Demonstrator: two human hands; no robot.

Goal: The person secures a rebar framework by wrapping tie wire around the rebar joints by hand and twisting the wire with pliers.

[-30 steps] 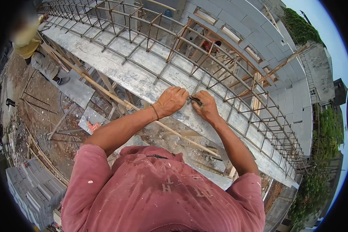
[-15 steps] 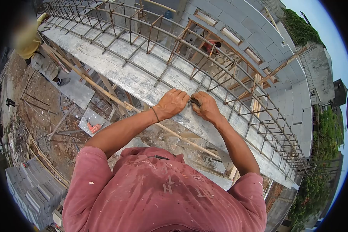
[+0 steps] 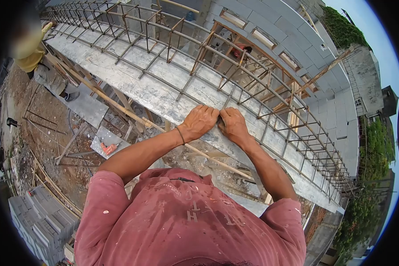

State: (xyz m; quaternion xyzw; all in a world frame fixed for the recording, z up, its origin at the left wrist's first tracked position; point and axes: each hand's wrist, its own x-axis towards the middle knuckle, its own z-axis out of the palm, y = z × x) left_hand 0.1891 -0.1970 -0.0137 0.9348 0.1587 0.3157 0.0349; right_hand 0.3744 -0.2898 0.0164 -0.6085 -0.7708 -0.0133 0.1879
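Observation:
My left hand is closed, its curled fingers meeting those of my right hand above a pale, scuffed formwork panel. The right hand is closed as well. Whatever is pinched between them is mostly hidden by the fingers; only a dark sliver shows. Just beyond my knuckles, the steel rebar cage runs along the panel, with crossbars lying low and taller stirrups rising behind. A thin dark band circles my left wrist.
A long bamboo pole slants below the panel. Someone in a yellow top stands at the far left. An orange tool lies on a board. Grey blocks are stacked lower left; a grey block wall rises behind.
My right hand has turned over and drawn down around the dark thing, which showed more before. The left hand has shifted slightly. The person in yellow has barely moved.

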